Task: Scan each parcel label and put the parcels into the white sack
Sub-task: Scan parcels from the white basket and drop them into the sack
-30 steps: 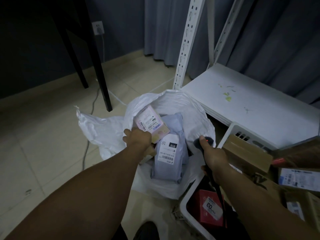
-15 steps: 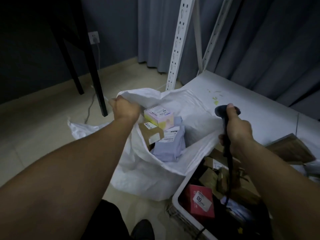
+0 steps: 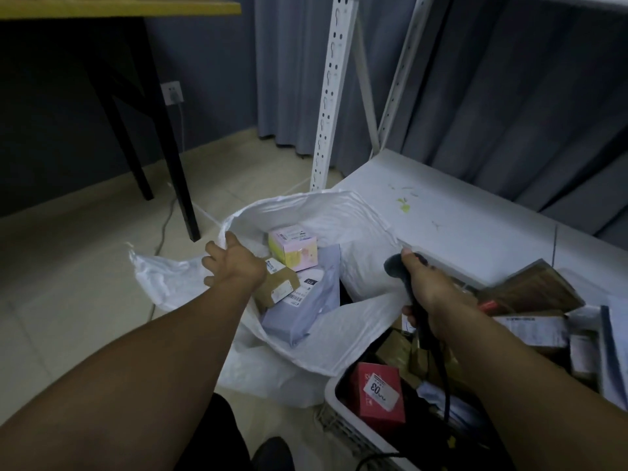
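Observation:
The white sack (image 3: 346,219) stands open on the floor at centre. My left hand (image 3: 232,263) grips its left rim. Inside lie a pink and yellow box (image 3: 293,247), a small brown carton (image 3: 277,287) and a lilac mailer bag (image 3: 306,307) with a white label. My right hand (image 3: 428,287) holds a black barcode scanner (image 3: 396,266) over the sack's right edge, its cable hanging down. A white basket (image 3: 334,389) at lower right holds a red box (image 3: 377,392) and several other parcels.
A white shelf board (image 3: 458,215) with slotted uprights (image 3: 331,83) lies behind the sack. A black table leg (image 3: 170,154) stands at left on the tiled floor, with a wall socket (image 3: 171,93) and cable behind. Brown cartons (image 3: 533,290) pile at right. My shoe (image 3: 272,453) shows below.
My left hand dropped the pink box into the sack, then took the sack's left rim. My right hand rose with the scanner. The view tilted up.

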